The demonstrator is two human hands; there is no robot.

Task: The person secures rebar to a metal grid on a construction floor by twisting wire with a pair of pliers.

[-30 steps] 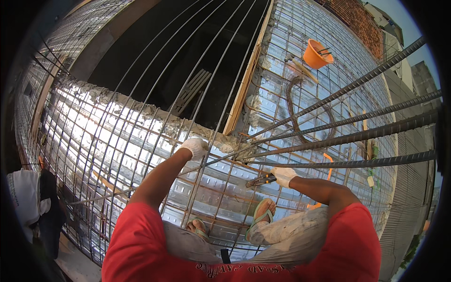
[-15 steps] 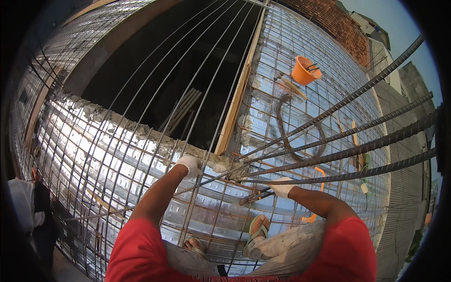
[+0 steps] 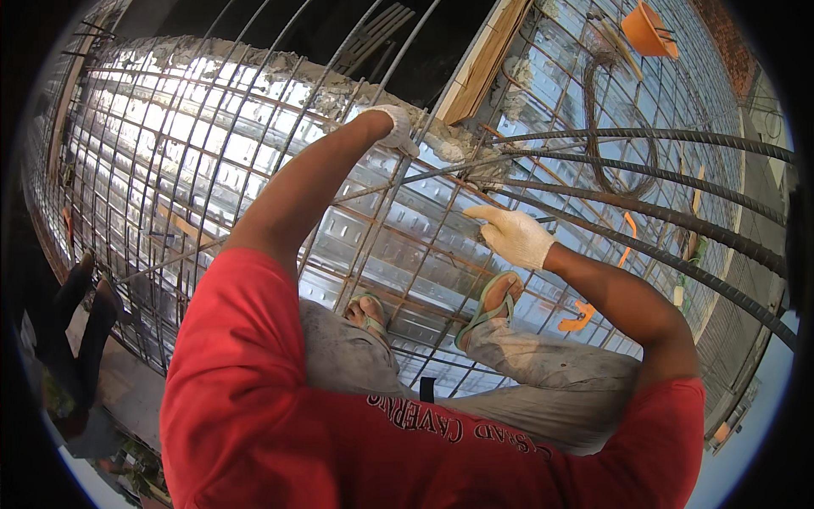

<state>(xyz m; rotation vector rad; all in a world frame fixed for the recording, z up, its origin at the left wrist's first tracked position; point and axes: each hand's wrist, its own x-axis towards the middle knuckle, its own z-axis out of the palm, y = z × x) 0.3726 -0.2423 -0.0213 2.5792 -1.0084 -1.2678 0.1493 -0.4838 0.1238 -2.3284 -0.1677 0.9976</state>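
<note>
My left hand [image 3: 393, 130], in a white knit glove, is closed at a thin steel rod [image 3: 378, 212] beside the rough concrete edge of the dark opening. Its fingertips are partly hidden from above. To the right, my gloved right hand [image 3: 515, 236] hovers over the rebar mesh [image 3: 421, 243], its index finger pointing left and its other fingers curled. A short dark piece shows behind that hand, too little of it to name. Thick ribbed rebars [image 3: 649, 176] fan out to the right from the corner, just beyond my right hand.
A timber board [image 3: 485, 64] borders the opening. Coiled tie wire [image 3: 591, 123] and an orange bucket [image 3: 649, 32] lie at the far right. Shiny corrugated metal decking [image 3: 182, 127] spreads under the mesh. An orange bent piece [image 3: 577, 316] rests near my sandalled foot [image 3: 494, 304].
The view has tilted down toward my body. My right hand has come away from the thick rebar's end, its index finger now extended. My left hand stays near the opening's edge.
</note>
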